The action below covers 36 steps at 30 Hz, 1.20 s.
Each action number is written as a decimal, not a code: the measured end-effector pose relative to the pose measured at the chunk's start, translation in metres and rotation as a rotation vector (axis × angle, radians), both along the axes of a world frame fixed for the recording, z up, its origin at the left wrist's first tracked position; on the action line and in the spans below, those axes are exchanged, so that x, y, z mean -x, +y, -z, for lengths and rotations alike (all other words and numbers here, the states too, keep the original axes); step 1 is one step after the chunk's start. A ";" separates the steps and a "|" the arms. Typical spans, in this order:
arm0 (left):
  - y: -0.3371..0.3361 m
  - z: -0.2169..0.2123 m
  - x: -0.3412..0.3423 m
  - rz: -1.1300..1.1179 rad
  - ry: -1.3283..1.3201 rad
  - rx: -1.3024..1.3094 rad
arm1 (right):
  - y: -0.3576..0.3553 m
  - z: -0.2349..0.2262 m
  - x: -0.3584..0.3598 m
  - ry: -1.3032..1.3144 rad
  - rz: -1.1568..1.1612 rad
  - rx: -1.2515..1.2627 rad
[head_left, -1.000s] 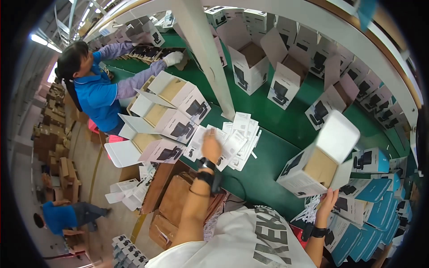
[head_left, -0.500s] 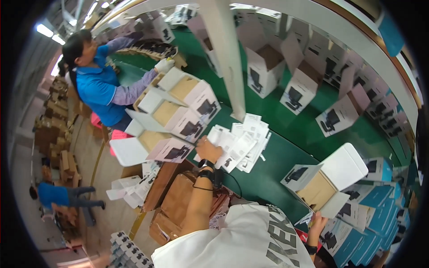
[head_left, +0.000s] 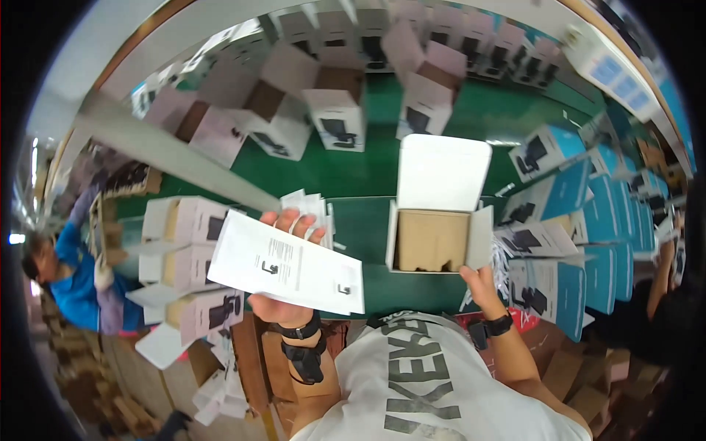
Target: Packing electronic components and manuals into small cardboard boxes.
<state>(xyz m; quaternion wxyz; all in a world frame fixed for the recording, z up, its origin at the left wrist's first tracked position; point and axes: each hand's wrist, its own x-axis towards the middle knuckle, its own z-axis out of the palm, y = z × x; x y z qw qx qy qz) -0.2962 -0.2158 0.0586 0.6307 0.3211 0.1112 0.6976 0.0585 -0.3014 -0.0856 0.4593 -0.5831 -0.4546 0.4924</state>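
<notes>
1. Leaflet (head_left: 287,264) is sitting in the left hand (head_left: 283,310), raised over the table (head_left: 368,176) and left of the open box (head_left: 480,239).
2. Left hand is holding it from behind: 4 fingertips are poking past the upper edge, the rest of the hand is showing below the lower one. Probably bracing thin paper so it's lying flat. Edges are doubling at the lower right, so maybe more than 1 sheet; can't tell.
3. Right hand (head_left: 482,288) is touching the box's near right corner with its thumb. Likely steadying it; can't tell if the other fingers are gripping underneath.
4. Box is standing mouth up. Lid (head_left: 445,169) is leaning back, away from the shirt (head_left: 419,367), presumably so the mouth is staying uncovered.
5. Brown insert (head_left: 434,239) is filling the box, notched edge facing the shirt.
6. Pile (head_left: 309,202) of papers is lying just beyond the left hand, apparently for a short reach.
7. 3 boxes (head_left: 197,261) are standing open in a row on the left, likely grouped to save room. Blue boxes (head_left: 599,220) are crowding the right side. More open boxes (head_left: 334,121) are standing at the back.
8. White strips (head_left: 500,272) are bunching beside the right hand.
</notes>
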 end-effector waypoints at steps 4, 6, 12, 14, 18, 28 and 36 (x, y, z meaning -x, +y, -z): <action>0.014 -0.008 -0.067 0.138 0.132 -0.112 | -0.006 -0.005 0.003 0.062 0.062 -0.086; 0.020 -0.004 -0.083 0.193 0.206 -0.152 | -0.008 -0.004 0.003 0.060 0.079 -0.084; 0.039 0.015 -0.087 0.041 1.242 -0.376 | -0.013 0.008 -0.005 0.015 0.034 -0.081; 0.037 0.014 -0.081 -0.011 1.499 -0.504 | -0.017 -0.015 -0.021 -0.033 -0.070 -0.017; 0.005 0.032 -0.084 0.047 1.124 -0.247 | -0.019 -0.038 -0.054 -0.108 -0.100 0.116; -0.006 0.061 -0.151 -0.034 1.793 -0.737 | 0.019 -0.066 0.000 -0.296 0.043 -0.033; -0.015 0.071 -0.154 -0.071 1.944 -0.817 | 0.054 -0.078 -0.027 -0.817 0.176 -0.326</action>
